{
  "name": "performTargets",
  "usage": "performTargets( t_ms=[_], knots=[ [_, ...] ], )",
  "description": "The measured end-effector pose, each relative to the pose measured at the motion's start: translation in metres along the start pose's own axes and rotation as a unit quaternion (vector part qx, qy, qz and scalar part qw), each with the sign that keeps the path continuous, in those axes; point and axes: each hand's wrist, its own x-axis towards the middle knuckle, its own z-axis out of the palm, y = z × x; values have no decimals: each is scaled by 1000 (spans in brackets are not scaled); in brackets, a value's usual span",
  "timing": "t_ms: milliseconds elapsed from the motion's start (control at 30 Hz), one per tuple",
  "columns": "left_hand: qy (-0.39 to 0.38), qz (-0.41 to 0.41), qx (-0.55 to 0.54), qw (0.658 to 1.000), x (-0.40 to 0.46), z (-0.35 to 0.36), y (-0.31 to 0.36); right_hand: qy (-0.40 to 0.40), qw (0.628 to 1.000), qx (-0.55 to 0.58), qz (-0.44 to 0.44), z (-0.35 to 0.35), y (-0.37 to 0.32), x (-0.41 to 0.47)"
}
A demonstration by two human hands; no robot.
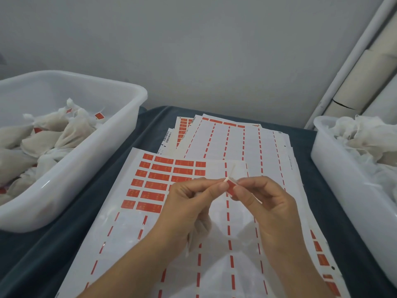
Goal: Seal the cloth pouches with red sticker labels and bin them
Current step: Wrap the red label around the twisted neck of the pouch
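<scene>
My left hand [189,198] and right hand [257,198] pinch one red sticker [231,188] between thumb and forefinger tips, folded over the white drawstring [232,172], whose long axis runs from 1 to 4 o'clock. The cloth pouch [198,231] hangs under my left palm, mostly hidden. The bin of sealed pouches [120,134] lies at 10 o'clock, nearer my left hand

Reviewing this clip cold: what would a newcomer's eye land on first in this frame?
First, the two hands at centre: the left hand and right hand together pinch a red sticker label folded around a white drawstring. Beneath them lies a sticker sheet with red labels left on its upper left part. A white bin of labelled cloth pouches sits at left, another bin of pouches at right.
</scene>
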Motion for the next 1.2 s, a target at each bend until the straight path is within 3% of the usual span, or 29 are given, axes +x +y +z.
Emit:
performTargets(
  t_ms=[200, 500, 667, 800, 1067, 1133, 1200],
  knots=[
    [-1, 25, 29, 999, 1, -1, -3, 16, 1000, -14, -20, -1, 0, -1],
    [-13, 93, 88, 992, 3, -6, -10, 82, 968, -190, -143, 2, 2, -4],
    [-14, 194, 212, 958, 7, -9, -13, 55, 978, -158, -121, 2, 0, -3],
    [-30, 259, 266, 928, 9, -12, -13, 25, 995, -70, -65, 0, -1, -4],
    [-45, 236, 269, 933, 12, -15, -23, 9, 999, 46, 21, 4, 9, -5],
    [-23, 244, 357, 901, 13, -17, -30, -2, 996, 70, 61, 5, 13, -3],
    [-34, 238, 503, 830, 15, -18, -37, -3, 995, 63, 76, 5, 18, -1]
  ],
)
